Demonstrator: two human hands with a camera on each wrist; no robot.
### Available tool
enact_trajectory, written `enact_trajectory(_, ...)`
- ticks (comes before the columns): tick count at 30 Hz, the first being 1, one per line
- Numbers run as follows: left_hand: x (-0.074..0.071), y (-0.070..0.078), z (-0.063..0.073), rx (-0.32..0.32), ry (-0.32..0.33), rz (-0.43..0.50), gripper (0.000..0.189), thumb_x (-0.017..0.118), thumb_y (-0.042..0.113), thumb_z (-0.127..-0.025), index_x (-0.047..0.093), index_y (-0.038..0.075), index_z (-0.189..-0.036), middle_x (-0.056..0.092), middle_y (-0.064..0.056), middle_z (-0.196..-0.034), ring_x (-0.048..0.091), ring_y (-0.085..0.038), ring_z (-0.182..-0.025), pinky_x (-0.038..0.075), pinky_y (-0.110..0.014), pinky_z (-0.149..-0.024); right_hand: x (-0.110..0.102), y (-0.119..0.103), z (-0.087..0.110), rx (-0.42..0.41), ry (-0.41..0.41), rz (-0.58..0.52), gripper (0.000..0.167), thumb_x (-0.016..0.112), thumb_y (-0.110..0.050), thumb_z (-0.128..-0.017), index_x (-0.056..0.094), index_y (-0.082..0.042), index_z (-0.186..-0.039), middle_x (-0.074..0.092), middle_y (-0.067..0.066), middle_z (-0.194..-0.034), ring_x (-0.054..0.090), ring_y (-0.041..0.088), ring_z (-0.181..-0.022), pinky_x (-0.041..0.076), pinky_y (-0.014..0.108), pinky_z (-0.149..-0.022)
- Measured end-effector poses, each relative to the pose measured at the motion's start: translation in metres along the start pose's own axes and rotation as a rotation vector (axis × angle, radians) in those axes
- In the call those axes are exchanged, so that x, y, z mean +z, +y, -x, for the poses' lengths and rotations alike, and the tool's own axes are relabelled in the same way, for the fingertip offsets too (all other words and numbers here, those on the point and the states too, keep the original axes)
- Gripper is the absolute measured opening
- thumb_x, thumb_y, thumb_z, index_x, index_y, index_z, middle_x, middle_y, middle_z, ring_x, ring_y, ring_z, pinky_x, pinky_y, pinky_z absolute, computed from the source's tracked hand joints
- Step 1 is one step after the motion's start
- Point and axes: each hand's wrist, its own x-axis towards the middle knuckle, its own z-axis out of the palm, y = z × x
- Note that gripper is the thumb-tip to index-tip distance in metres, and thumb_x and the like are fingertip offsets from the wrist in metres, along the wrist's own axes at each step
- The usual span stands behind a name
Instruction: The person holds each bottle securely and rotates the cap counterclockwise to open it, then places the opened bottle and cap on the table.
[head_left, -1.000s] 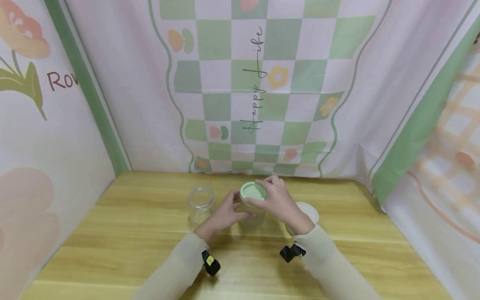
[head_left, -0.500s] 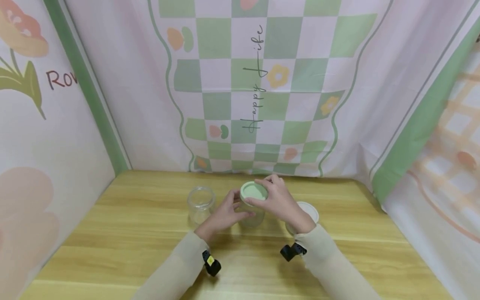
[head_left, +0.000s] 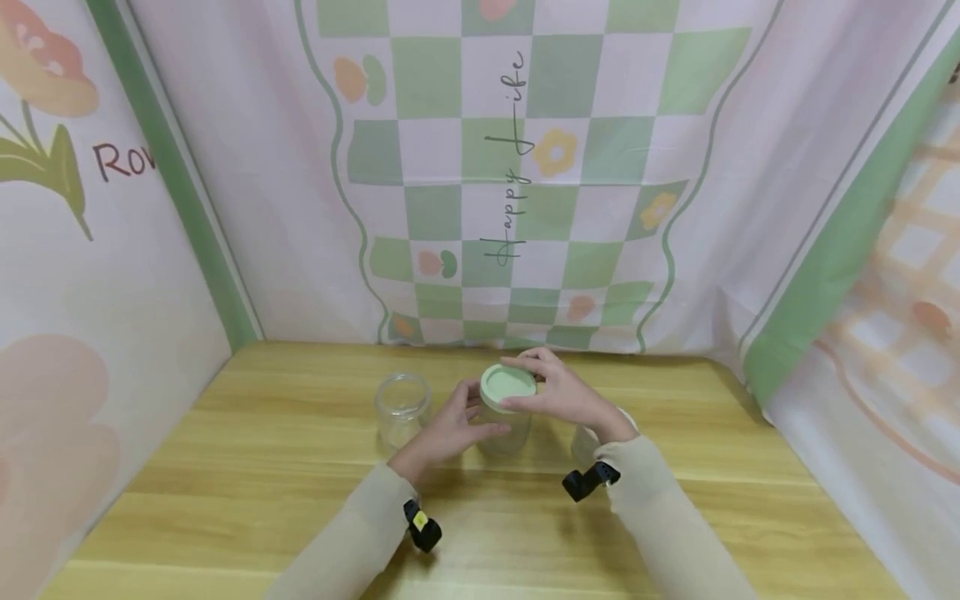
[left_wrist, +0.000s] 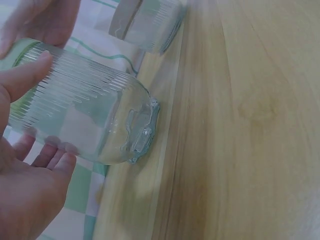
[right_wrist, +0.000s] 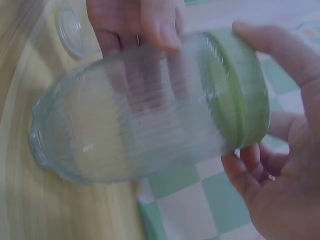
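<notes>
A clear ribbed glass jar [head_left: 510,437] stands upright in the middle, its pale green lid [head_left: 507,384] on the mouth. My left hand [head_left: 448,429] holds the jar's side, thumb in front and fingers behind. The same jar [left_wrist: 82,107] fills much of the left wrist view, with the fingertips against its glass. From the right, my right hand [head_left: 562,398] grips the lid's edge between thumb and fingers. In the right wrist view those fingers lie around the green lid [right_wrist: 250,90], close to its rim.
An uncovered glass jar [head_left: 403,408] stands to the left, near my left hand. To the right, another glass jar [head_left: 583,448] with a white lid is partly hidden behind my right wrist. The wooden table [head_left: 262,450] ends at a patterned curtain [head_left: 555,217].
My right hand has turned around the lid, its wrist shifting slightly right and up and covering more of the white-lidded jar. My left hand and the jar have stayed in place.
</notes>
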Motion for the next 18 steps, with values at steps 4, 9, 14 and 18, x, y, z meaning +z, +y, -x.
enact_trajectory(4,-0.001,0.000,0.000,0.001,0.000,0.000,0.081,0.076,0.031,-0.091,0.026,0.005,-0.150,0.036,-0.017,-0.149,0.034,-0.033,-0.140,0.027,-0.051,-0.118,-0.004,0.004,-0.003,-0.011,-0.043,-0.001,0.073,0.081,-0.041,-0.085,0.051,-0.021,-0.148,0.045,0.009,-0.136,0.048,0.028,-0.115,0.048,0.046,-0.090)
enact_trajectory(9,-0.002,-0.001,-0.001,0.005,-0.005,-0.002,0.082,0.076,0.032,-0.091,0.026,0.005,-0.150,0.035,-0.016,-0.149,0.034,-0.033,-0.140,0.027,-0.051,-0.117,-0.009,0.010,-0.007,-0.058,-0.106,-0.026,0.071,0.080,-0.034,-0.087,0.050,-0.019,-0.149,0.042,0.012,-0.143,0.046,0.032,-0.125,0.039,0.060,-0.106)
enact_trajectory(14,-0.003,-0.003,-0.001,0.002,-0.012,-0.019,0.085,0.077,0.036,-0.090,0.025,0.006,-0.151,0.035,-0.014,-0.151,0.034,-0.031,-0.141,0.029,-0.050,-0.117,-0.014,0.014,-0.008,-0.111,-0.178,-0.075,0.071,0.077,-0.025,-0.089,0.046,-0.011,-0.150,0.039,0.014,-0.150,0.044,0.033,-0.131,0.033,0.057,-0.113)
enact_trajectory(18,-0.003,-0.003,-0.001,-0.014,-0.010,-0.023,0.086,0.077,0.037,-0.090,0.025,0.008,-0.152,0.035,-0.013,-0.152,0.034,-0.029,-0.141,0.029,-0.048,-0.117,-0.018,0.015,-0.009,-0.142,-0.228,-0.097,0.070,0.075,-0.022,-0.090,0.044,-0.011,-0.152,0.036,0.013,-0.153,0.043,0.031,-0.133,0.035,0.054,-0.112)
